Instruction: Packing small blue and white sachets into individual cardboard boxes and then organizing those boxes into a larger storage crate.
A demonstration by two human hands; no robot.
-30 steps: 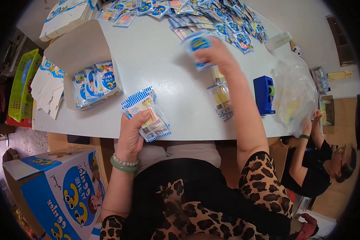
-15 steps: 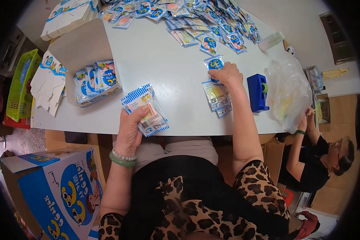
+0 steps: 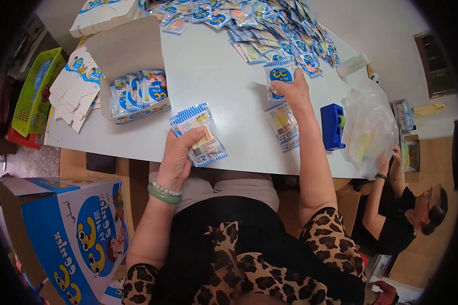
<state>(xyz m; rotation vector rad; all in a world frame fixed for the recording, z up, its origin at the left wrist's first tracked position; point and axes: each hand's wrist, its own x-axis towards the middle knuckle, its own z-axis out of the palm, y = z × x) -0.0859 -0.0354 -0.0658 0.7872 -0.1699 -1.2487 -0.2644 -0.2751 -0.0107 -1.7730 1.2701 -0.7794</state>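
Note:
My left hand (image 3: 182,150) is closed round a small stack of flat snack packets (image 3: 204,133) with blue-striped ends, held over the table's front edge. Farther out, my right hand (image 3: 295,91) grips one blue-and-white snack packet (image 3: 281,74), thumb across its face. Just below that hand, a few more packets (image 3: 282,123) lie on the white table (image 3: 229,91), partly under my forearm. To the left stands an open carton (image 3: 137,115) with its lid up and a row of packets (image 3: 140,90) upright inside.
A large heap of packets (image 3: 285,33) covers the far side. At right are a blue tape dispenser (image 3: 332,127), a clear plastic bag (image 3: 369,127) and a co-worker (image 3: 392,208). Flattened cartons (image 3: 76,94), a green basket (image 3: 35,96) and a big printed box (image 3: 71,229) are on the left.
My right hand has lifted slightly, tilting its packet up with the fingers now behind it. My left hand still holds its stack. The whole view has shifted a little.

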